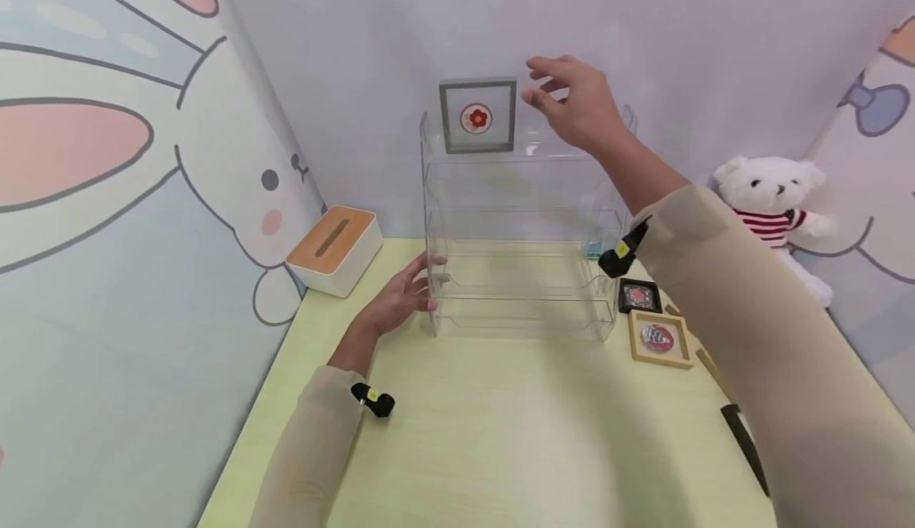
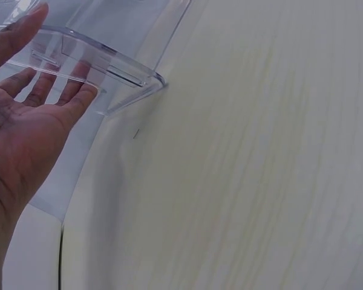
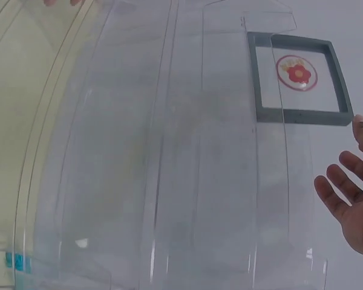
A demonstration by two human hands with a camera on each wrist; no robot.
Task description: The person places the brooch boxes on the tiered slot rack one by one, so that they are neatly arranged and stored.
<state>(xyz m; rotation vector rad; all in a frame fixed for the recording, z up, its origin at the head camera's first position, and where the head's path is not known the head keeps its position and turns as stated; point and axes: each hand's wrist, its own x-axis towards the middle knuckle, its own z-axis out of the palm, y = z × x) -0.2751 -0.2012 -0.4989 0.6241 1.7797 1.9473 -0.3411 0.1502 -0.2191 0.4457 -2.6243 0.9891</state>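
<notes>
A clear acrylic rack [image 1: 525, 306] with several tiers stands on the table against the wall. My left hand [image 1: 400, 298] is at its left side panel, loosely spread, fingertips against the clear plastic; the left wrist view shows the palm [image 2: 30, 136] facing the panel. On the top tier stands a grey square frame [image 1: 477, 151] with a red flower badge [image 1: 476, 118] in its clear middle. My right hand [image 1: 577, 103] hovers just right of this frame with fingers loosely bent and nothing between them. In the right wrist view, its thumb [image 3: 362, 128] overlaps the frame's lower corner.
A white tissue box [image 1: 336, 274] with a wooden lid stands left of the rack. To the right lie a black frame [image 1: 652, 307], a light wooden frame [image 1: 692, 357] and a black bar [image 1: 745, 445]. A white teddy bear [image 1: 768, 179] sits behind them.
</notes>
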